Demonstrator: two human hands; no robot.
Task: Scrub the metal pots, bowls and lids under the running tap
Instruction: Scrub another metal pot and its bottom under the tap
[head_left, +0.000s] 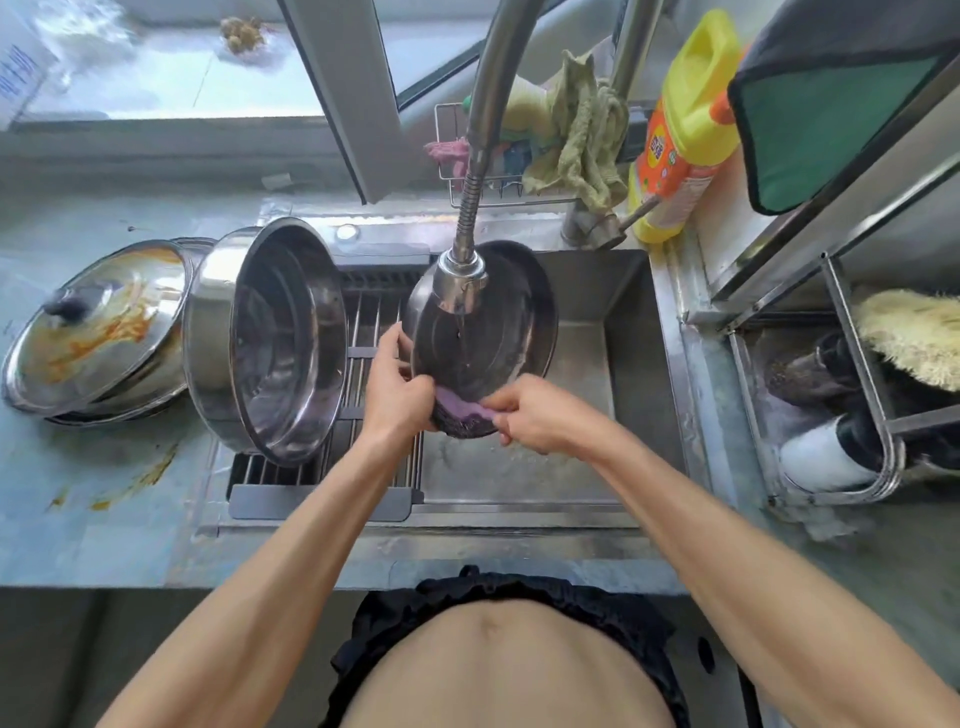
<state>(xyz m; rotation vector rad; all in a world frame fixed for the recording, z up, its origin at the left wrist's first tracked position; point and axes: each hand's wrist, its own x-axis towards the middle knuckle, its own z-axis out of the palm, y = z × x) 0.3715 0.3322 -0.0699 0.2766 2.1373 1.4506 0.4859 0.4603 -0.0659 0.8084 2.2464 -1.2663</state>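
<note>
Both bare forearms reach forward to the tilted bowl (483, 332) under the tap, the left hand (397, 382) gripping its left rim with curled fingers, the right hand (540, 413) at its lower edge pinching a purple scrub pad (462, 410) against it.

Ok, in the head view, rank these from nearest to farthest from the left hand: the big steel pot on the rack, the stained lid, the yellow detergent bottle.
From the left hand:
1. Big steel pot, tilted on the rack just to its left.
2. Stained lid, further left on the counter.
3. Yellow detergent bottle, far right, behind the sink.
</note>
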